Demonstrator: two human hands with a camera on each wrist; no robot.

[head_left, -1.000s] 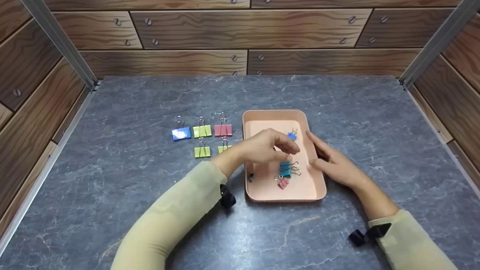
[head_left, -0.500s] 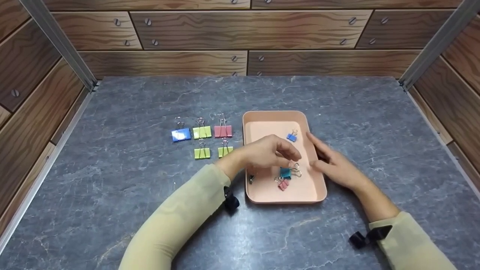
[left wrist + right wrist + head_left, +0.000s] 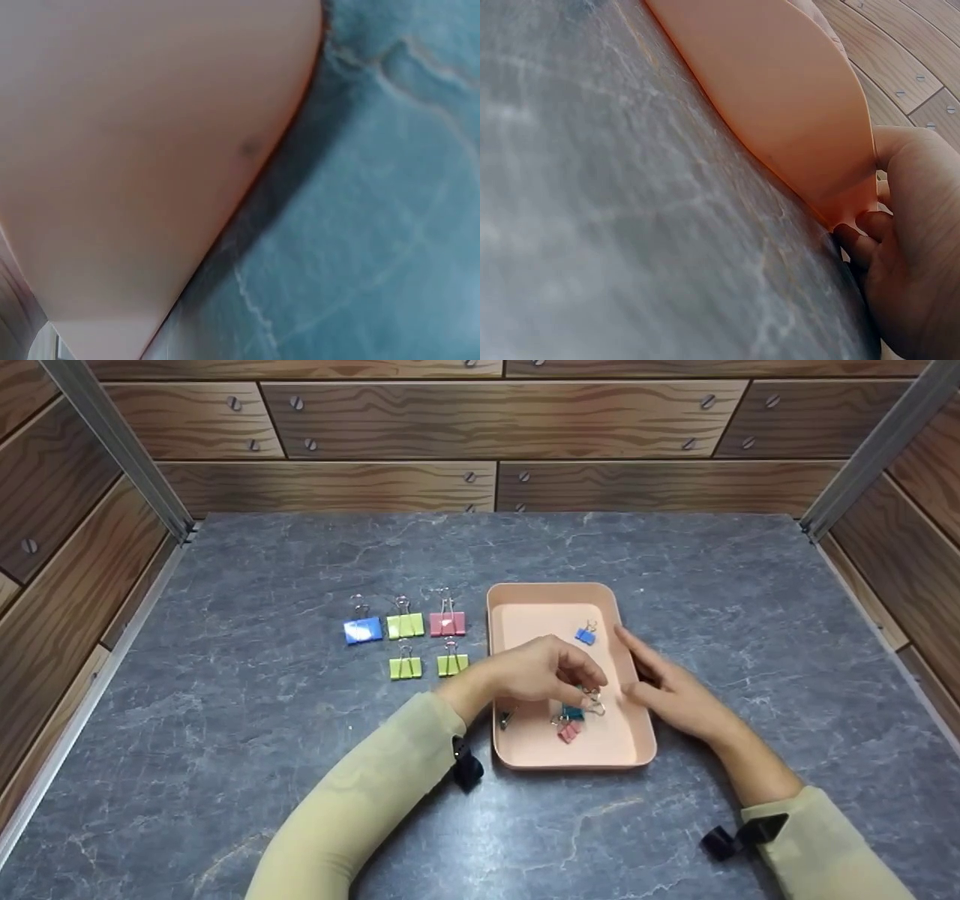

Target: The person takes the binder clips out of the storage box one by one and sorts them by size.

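Note:
A pink-beige tray [image 3: 574,754] holds several small binder clips. My left hand [image 3: 536,671] reaches over its left wall with bent fingers, the fingertips right at a teal binder clip [image 3: 572,712] and partly covering it. I cannot tell whether they pinch it. Just below lies a small pink binder clip [image 3: 569,732]. A blue binder clip [image 3: 586,637] sits farther back in the tray, and a dark one [image 3: 505,721] by the left wall. My right hand [image 3: 679,701] grips the tray's right wall, thumb at the rim; in the right wrist view its fingers [image 3: 859,244] curl at the lower edge.
Left of the tray, larger binder clips stand in two rows: blue [image 3: 363,630], yellow-green [image 3: 406,625] and pink [image 3: 448,624] behind, two yellow-green ones [image 3: 405,667] in front. The marbled tabletop [image 3: 225,720] is bounded by wood-patterned walls [image 3: 480,420].
My left hand has moved slightly down and toward me, its fingertips now overlapping the teal clip's wire handles. The right hand keeps its hold on the tray.

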